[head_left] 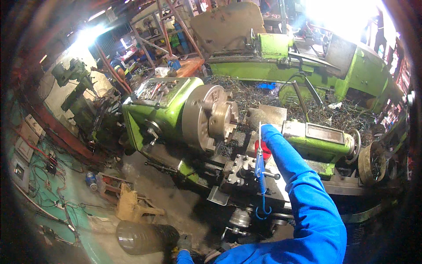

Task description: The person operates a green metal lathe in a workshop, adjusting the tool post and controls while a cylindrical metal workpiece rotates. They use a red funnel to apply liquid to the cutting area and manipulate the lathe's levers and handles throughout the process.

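Observation:
My right arm (301,176), in a blue sleeve, reaches over the lathe carriage to the space between chuck and tailstock. Its hand is mostly hidden at the cuff. Beside the cuff shows a red patch (264,151); whether it is a glove or another thing is unclear. Just left of it hangs a slim metal tool (259,163) with a blue coil and a hooked blue end, above the tool post (239,171). Low in the view, my left hand (184,242) wears a grey glove, next to a dark metal cylinder (140,237). Its fingers are too small to read.
The large lathe chuck (206,116) stands left of the carriage, and the green tailstock (318,141) stands right. Metal shavings (334,115) heap behind the bed. Another green lathe (246,68) is beyond. Cables (61,198) run along the floor at left.

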The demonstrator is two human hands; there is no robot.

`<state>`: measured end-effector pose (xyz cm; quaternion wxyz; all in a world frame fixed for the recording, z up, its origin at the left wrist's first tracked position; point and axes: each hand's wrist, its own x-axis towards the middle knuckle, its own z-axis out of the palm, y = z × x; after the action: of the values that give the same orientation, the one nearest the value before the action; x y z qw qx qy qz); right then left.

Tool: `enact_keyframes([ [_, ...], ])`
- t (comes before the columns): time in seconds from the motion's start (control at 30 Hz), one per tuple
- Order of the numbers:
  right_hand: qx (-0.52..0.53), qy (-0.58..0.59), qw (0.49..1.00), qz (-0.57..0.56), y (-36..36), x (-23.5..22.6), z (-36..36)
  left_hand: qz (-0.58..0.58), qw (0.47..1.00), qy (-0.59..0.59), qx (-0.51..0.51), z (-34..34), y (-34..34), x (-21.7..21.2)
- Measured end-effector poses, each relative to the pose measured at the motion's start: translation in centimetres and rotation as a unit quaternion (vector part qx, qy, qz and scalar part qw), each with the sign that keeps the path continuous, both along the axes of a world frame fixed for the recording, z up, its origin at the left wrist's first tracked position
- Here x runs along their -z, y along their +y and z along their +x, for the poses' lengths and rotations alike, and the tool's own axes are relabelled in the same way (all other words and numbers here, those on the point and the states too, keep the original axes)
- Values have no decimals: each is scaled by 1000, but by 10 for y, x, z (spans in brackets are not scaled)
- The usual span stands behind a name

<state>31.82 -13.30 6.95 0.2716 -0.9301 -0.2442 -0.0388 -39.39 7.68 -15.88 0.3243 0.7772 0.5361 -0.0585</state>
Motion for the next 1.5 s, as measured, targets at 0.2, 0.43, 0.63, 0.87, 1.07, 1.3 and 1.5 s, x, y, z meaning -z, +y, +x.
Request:
enact_keyframes([
  [0.2, -41, -37, 998, 19, 12, -1, -17, 49, 998, -1, 34, -13, -2, 29],
  [0.43, -72, -67, 994, 50, 17, -3, -20, 29, 991, -7, 129, -33, 0, 39],
  [0.63, 35, -31, 994, 99, -8, -41, -16, 15, 995, 26, 90, -39, -22, 28],
  [0.87, 27, 11, 999, 30, -18, -10, -23, -19, 990, 86, 112, -19, -6, 48],
  [1.07, 4, 47, 996, 79, 6, -10, -23, 101, 947, 65, 297, -38, 26, 106],
  [1.3, 78, 1, 991, 111, -39, -80, -72, 51, 936, 139, 320, -35, 44, 120],
  [1.5, 134, -27, 951, 278, -108, -56, -98, 138, 960, 47, 238, -5, 40, 81],
])
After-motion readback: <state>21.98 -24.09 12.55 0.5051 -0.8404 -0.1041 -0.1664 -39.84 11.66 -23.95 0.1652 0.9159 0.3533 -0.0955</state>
